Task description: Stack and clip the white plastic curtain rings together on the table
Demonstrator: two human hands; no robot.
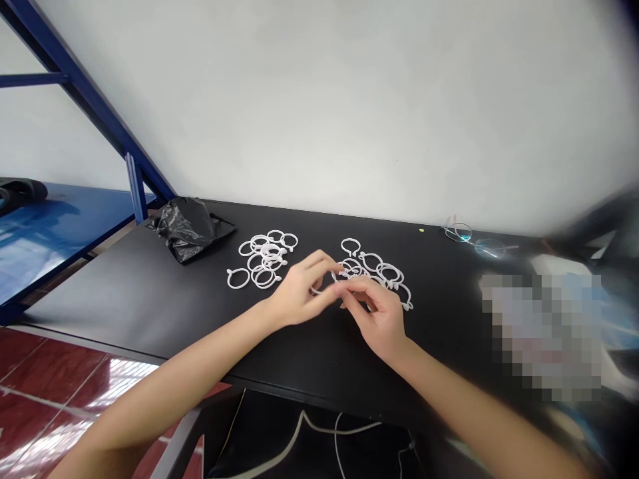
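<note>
My left hand [305,289] and my right hand [378,314] meet over the middle of the black table, fingertips pinched together. Between them is a thin white plastic ring [315,291], mostly hidden by my fingers. To the left of my left hand lies a loose pile of similar white rings [269,253], some with small knobs at a gap. Another group of white rings [389,273] lies just beyond my right hand, partly covered by it.
A crumpled black plastic bag [187,226] sits at the table's back left. Eyeglasses [492,248] lie at the back right, near a blurred, pixelated object [544,336]. A blue metal frame [100,106] rises at left. Cables [299,426] hang below the front edge of the black table [200,313].
</note>
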